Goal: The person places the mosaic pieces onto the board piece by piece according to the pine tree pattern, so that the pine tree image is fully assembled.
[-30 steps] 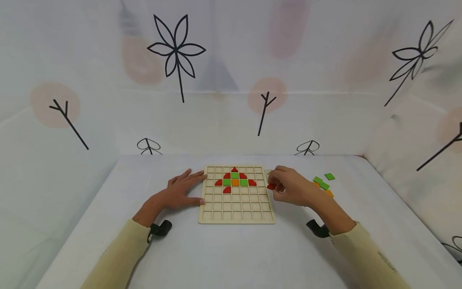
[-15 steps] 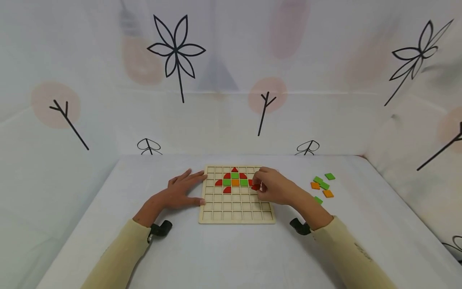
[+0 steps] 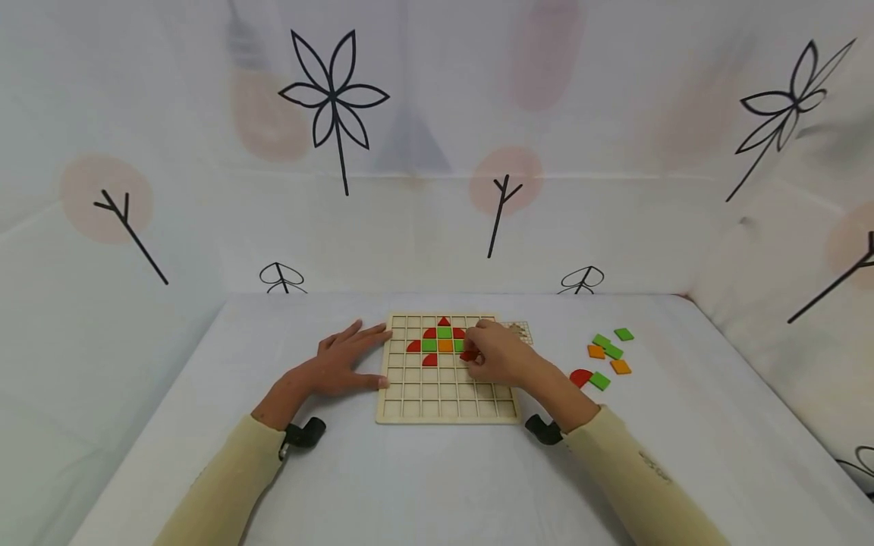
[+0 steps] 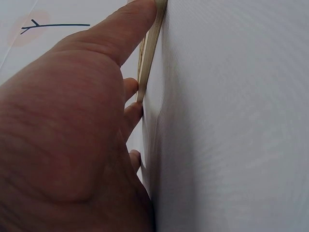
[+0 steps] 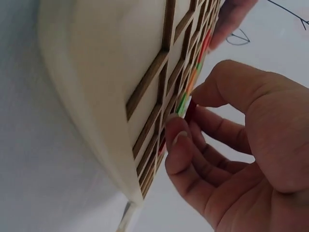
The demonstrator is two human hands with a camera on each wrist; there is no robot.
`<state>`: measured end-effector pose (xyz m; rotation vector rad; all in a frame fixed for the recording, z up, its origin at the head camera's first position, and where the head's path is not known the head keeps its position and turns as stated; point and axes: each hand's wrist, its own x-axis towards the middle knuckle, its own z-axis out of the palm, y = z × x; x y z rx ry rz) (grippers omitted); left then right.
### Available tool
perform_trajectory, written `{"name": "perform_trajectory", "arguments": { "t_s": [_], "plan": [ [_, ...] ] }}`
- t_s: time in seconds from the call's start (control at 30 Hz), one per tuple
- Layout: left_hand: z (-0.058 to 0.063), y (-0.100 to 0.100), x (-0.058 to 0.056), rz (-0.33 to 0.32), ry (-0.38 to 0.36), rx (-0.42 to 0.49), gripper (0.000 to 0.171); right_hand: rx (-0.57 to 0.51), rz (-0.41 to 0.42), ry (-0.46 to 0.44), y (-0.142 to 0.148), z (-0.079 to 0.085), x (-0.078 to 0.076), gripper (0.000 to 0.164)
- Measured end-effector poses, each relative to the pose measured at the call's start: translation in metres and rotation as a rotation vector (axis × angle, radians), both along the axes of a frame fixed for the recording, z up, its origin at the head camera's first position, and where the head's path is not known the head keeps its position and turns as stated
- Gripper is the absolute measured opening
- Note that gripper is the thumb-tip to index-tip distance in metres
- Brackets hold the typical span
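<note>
A wooden grid board [image 3: 447, 409] lies flat on the table, with red, green and orange tiles set in its far half. My left hand [image 3: 344, 364] rests at the board's left side, fingers spread; in the left wrist view the thumb touches the board's edge [image 4: 153, 46]. Over the right half of the board, my right hand [image 3: 504, 355] pinches a red tile [image 3: 468, 355] between thumb and fingers. The right wrist view shows that red tile [image 5: 190, 111] edge-on, close to the grid, its full shape hidden. An orange tile [image 3: 445, 346] sits mid-pattern.
To the right lie loose green tiles [image 3: 599, 381], orange tiles [image 3: 620, 367] and a red round-edged tile [image 3: 580, 378], partly behind the right forearm. A small printed card [image 3: 520, 331] lies beside the board's far right corner.
My right hand has moved left from beside the board to over its right half, carrying the red tile. The card and loose tiles are more exposed. The left hand stays put.
</note>
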<state>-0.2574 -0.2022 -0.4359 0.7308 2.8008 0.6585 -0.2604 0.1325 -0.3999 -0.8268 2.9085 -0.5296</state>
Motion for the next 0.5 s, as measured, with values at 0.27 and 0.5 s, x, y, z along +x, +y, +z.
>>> {"name": "perform_trajectory", "arguments": {
  "t_s": [0.27, 0.5],
  "plan": [
    [-0.002, -0.001, -0.001, 0.001, 0.001, -0.003, 0.093, 0.023, -0.041, -0.003, -0.011, -0.002, 0.003, 0.017],
    [-0.004, -0.001, -0.002, 0.003, 0.001, -0.006, 0.093, 0.005, -0.032, 0.030, -0.014, -0.004, 0.004, 0.011]
  ]
}}
